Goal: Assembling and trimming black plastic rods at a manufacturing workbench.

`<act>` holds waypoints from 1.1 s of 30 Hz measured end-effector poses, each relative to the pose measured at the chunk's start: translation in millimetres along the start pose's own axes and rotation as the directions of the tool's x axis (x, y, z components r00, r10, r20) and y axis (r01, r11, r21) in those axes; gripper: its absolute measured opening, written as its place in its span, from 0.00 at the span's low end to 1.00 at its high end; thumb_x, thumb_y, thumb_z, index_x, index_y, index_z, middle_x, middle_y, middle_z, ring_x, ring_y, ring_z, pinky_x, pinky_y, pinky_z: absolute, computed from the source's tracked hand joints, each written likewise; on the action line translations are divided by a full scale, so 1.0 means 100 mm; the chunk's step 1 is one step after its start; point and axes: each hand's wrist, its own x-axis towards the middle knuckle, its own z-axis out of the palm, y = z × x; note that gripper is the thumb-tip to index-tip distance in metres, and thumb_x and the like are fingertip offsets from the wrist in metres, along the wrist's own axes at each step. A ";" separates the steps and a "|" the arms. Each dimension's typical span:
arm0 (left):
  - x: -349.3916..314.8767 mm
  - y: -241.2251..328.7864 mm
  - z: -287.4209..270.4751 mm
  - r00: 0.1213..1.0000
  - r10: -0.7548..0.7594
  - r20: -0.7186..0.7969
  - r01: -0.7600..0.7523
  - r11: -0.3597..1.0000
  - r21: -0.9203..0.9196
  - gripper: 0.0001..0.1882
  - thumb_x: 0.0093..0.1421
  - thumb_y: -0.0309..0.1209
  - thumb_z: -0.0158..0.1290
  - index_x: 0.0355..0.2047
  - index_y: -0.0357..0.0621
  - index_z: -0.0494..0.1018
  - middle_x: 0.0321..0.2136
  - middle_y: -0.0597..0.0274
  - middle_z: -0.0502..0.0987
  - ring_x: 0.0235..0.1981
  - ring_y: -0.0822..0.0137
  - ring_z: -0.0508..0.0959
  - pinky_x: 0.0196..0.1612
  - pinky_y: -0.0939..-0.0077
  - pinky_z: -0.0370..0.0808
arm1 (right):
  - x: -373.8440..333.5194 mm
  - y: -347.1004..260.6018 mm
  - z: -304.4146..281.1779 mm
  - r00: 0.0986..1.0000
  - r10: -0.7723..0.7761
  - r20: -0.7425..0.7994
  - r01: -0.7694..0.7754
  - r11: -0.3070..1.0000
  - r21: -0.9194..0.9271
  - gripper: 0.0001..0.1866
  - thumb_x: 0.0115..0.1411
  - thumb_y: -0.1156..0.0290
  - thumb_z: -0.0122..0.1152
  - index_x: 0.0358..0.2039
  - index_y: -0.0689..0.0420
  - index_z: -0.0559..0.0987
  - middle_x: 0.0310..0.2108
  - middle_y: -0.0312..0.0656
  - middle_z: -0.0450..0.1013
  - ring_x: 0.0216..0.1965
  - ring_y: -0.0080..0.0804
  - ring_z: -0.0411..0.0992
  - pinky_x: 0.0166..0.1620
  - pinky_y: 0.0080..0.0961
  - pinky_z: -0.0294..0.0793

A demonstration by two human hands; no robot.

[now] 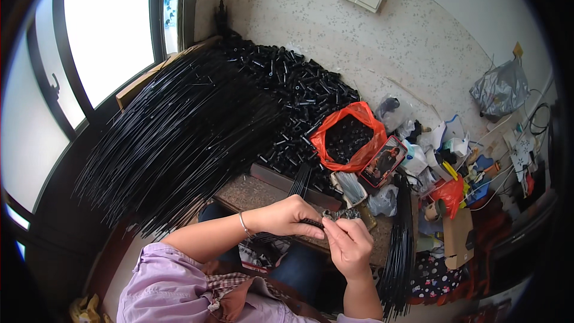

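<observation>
Just past the bench's near edge, my left hand is closed around a small dark bundle whose ends show between thumb and fingers. These look like black rod ends, though most of them are hidden. My right hand meets it from the right, thumb and forefinger pinched at those ends; whatever is in the pinch is too small to make out. Beyond my left hand, a few thin black rods lie on the bench. A grey, crumpled-looking clump lies behind my right fingers.
A large heap of thin black rods covers the left, beside a pile of short black tubes. An orange bag holds small black pieces. A phone leans beside it. More rods hang over the bench edge at right, near clutter.
</observation>
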 end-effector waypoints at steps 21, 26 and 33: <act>-0.63 -0.79 0.35 0.920 -0.390 0.030 0.154 0.431 0.889 0.57 0.32 0.52 0.61 0.61 0.44 0.48 0.62 0.46 0.44 0.63 0.49 0.46 0.54 0.36 0.51 | 0.14 -0.36 0.05 0.822 -0.257 0.508 -0.256 0.631 0.733 0.07 0.49 0.78 0.58 0.31 0.60 0.76 0.28 0.43 0.73 0.29 0.38 0.72 0.33 0.26 0.72; -0.88 -0.63 0.31 0.903 -0.413 0.120 0.132 0.531 0.837 0.46 0.42 0.41 0.53 0.61 0.43 0.49 0.61 0.46 0.47 0.63 0.50 0.49 0.60 0.51 0.48 | 0.20 0.89 0.71 0.754 0.543 0.371 -0.653 0.552 0.519 0.07 0.54 0.72 0.55 0.28 0.63 0.77 0.26 0.43 0.75 0.25 0.24 0.73 0.29 0.22 0.71; -0.91 -0.55 0.26 0.872 -0.460 0.169 0.105 0.512 0.852 0.44 0.42 0.36 0.51 0.61 0.42 0.48 0.62 0.51 0.47 0.64 0.58 0.48 0.61 0.56 0.46 | -0.48 2.20 1.00 0.869 0.480 0.123 -0.418 0.844 -0.337 0.05 0.46 0.74 0.61 0.25 0.60 0.78 0.29 0.42 0.69 0.35 0.42 0.67 0.38 0.32 0.69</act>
